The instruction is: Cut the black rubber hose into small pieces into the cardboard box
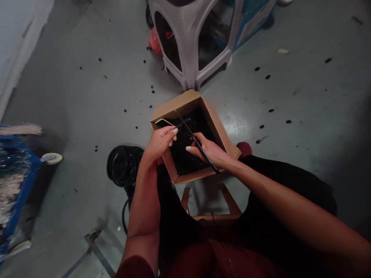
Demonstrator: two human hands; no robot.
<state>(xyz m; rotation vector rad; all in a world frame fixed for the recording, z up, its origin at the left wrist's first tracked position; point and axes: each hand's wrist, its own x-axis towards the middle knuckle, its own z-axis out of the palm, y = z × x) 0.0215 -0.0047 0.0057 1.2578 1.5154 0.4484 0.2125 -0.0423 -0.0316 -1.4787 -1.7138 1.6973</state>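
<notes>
An open cardboard box (pixel 216 122) rests between my knees, filled with small black pieces (pixel 185 154). My right hand (pixel 207 150) is closed on a thin black rod (pixel 199 146) that slants up-left across the box to a fine tip. My left hand (pixel 160 139) hovers at the box's left edge, fingers pinched on a small black piece (pixel 182 123) at the rod's upper part. A pale flat object (pixel 162 122) lies in the box's far left corner.
A white plastic stool (pixel 188 42) stands just beyond the box. A coil of black cable (pixel 123 165) lies on the grey floor to the left. A blue cart (pixel 14 185) is at far left. Small black bits scatter over the floor (pixel 290 88).
</notes>
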